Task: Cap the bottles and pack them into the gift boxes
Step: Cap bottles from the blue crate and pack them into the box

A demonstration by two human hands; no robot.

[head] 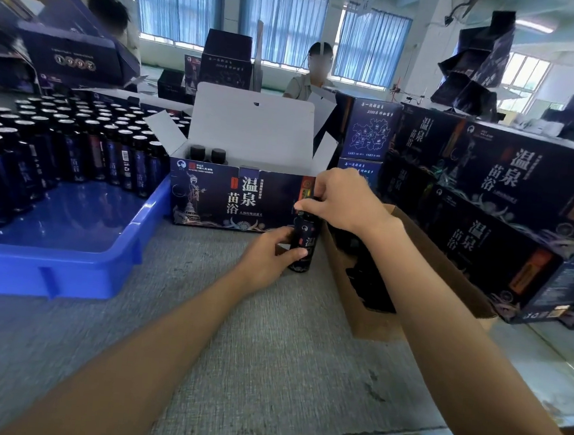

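Observation:
A dark bottle (pixel 305 244) with a blue label stands upright on the grey table, just in front of the open gift box (pixel 232 199). My left hand (pixel 269 253) grips the bottle's body from the left. My right hand (pixel 340 201) pinches the black cap at the bottle's top, and its fingers hide most of the cap. Inside the gift box two capped bottles (pixel 207 154) stand at the back left. The box lid stands open, white inside.
A blue plastic tray (pixel 79 269) at the left holds several uncapped bottles (pixel 79 139). A brown carton (pixel 367 313) with black caps sits to the right of the bottle. Closed gift boxes (pixel 493 199) are stacked at the right. A person sits behind the table.

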